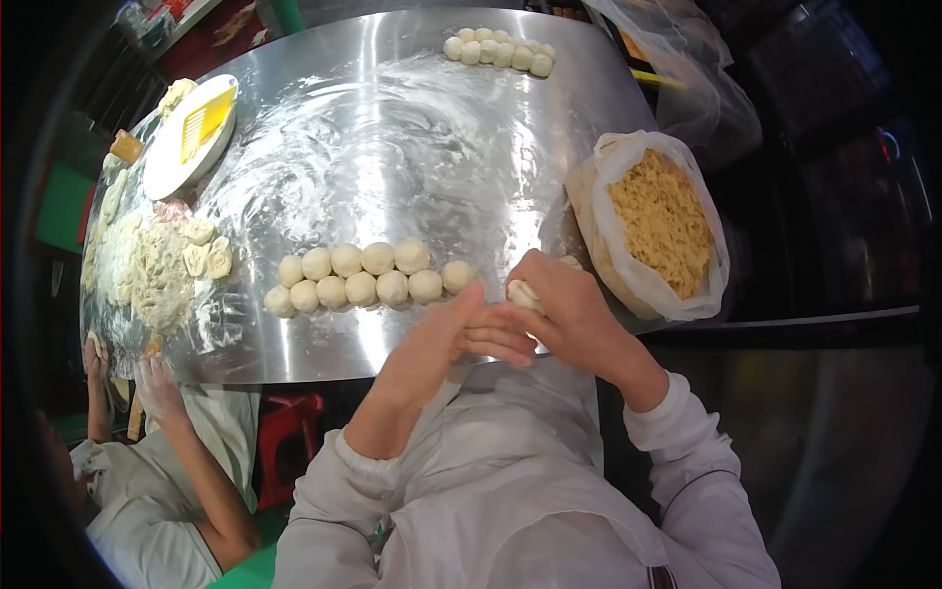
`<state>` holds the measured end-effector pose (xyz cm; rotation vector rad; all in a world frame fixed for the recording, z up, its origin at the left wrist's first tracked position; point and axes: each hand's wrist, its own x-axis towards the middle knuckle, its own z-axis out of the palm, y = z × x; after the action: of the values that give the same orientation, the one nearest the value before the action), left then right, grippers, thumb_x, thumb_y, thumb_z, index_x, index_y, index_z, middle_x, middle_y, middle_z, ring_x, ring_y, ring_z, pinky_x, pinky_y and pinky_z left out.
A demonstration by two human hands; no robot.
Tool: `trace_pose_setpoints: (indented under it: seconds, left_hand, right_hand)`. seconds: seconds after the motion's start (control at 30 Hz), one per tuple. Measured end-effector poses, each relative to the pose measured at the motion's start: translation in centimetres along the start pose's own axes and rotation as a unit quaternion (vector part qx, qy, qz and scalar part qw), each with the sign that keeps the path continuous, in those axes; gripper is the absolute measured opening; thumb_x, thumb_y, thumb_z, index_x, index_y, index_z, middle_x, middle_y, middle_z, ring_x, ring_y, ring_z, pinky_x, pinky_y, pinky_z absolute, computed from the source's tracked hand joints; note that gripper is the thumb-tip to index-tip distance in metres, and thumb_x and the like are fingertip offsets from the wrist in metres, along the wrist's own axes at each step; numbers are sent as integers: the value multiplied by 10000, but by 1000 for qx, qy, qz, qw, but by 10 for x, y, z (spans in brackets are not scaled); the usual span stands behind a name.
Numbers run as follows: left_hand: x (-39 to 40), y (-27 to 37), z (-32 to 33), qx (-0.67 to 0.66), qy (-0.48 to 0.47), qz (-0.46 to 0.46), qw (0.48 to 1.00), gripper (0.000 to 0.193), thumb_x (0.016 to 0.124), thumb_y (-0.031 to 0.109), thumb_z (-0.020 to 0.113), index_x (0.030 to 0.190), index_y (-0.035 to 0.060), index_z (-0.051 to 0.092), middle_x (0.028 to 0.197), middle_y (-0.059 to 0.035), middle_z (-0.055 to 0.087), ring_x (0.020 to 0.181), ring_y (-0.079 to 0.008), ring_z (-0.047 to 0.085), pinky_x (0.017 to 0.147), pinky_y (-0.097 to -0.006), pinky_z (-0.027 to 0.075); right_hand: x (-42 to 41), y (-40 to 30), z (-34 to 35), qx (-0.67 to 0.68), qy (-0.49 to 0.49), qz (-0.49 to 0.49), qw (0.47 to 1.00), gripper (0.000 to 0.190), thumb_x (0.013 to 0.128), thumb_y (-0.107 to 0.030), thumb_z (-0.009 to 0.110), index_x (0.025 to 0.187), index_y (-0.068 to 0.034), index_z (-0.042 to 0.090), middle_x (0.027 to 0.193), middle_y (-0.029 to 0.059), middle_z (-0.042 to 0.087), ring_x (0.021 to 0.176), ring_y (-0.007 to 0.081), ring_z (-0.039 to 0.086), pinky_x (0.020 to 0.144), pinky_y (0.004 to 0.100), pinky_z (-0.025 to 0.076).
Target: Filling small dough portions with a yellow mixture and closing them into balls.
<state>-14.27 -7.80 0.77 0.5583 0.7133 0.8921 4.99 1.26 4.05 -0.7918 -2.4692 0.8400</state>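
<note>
My right hand (570, 305) is curled around a piece of pale dough (524, 296), part of which shows above its fingers. Right beside it, my left hand (449, 335) reaches across with straight fingers, their tips blurred against the right hand's underside. Nothing shows in the left palm. Two rows of dough balls (360, 287) lie on the steel table to the left, the nearest ball (458, 276) just beyond my left thumb. Another bit of dough (571, 262) peeks out behind my right knuckles. A plastic-lined bag of crumbly yellow filling (662, 224) stands to the right.
The steel table (412, 199) is dusted with flour. More dough balls (500, 51) sit at its far edge. On the left are a white dish (163, 166) with a yellow scraper (210, 121) and a flattened dough mass (162, 272). A co-worker's hand (158, 390) works at lower left.
</note>
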Motion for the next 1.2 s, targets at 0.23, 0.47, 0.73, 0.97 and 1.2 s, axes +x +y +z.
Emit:
trace_pose_setpoints:
  seconds: [0.23, 0.47, 0.73, 0.97, 1.2]
  left_hand:
    - [35, -7, 36, -5, 307, 343, 888, 746, 1091, 553, 199, 1490, -44, 401, 1511, -183, 468, 1399, -238, 448, 1160, -375, 343]
    - [16, -28, 53, 110, 206, 308, 922, 649, 1080, 511, 403, 1434, -31, 447, 1255, -103, 602, 1149, -157, 575, 1019, -314, 446]
    - [8, -8, 18, 15, 156, 164, 974, 535, 1088, 491, 388, 1159, 7, 604, 874, -60, 634, 673, -120, 597, 572, -256, 491]
    - [7, -14, 15, 125, 208, 76, 967, 648, 1091, 521, 315, 968, 1, 683, 739, -55, 623, 643, -122, 573, 614, -248, 464]
    - [18, 54, -20, 217, 215, 216, 927, 469, 1064, 388, 444, 1222, -3, 650, 766, -77, 633, 714, -133, 581, 719, -273, 482]
  right_hand:
    - [14, -34, 48, 189, 79, -69, 976, 422, 1001, -327, 602, 1276, -8, 582, 1202, 183, 616, 1098, 385, 574, 937, 438, 464]
    - [26, -27, 31, 234, 209, -17, 949, 570, 1086, -456, 375, 1393, -3, 534, 1394, 161, 561, 1174, 213, 582, 1037, 378, 411]
    - [6, -24, 17, 146, 15, 72, 987, 246, 923, -253, 678, 1070, -56, 690, 941, 89, 639, 842, 208, 578, 842, 348, 386]
    - [0, -3, 47, 7, 120, -63, 991, 89, 940, -122, 592, 983, -58, 637, 874, 94, 590, 837, 295, 557, 815, 427, 396]
    - [-24, 70, 38, -190, 162, -9, 968, 77, 833, -20, 594, 905, -39, 612, 973, 100, 585, 912, 307, 561, 832, 436, 425]
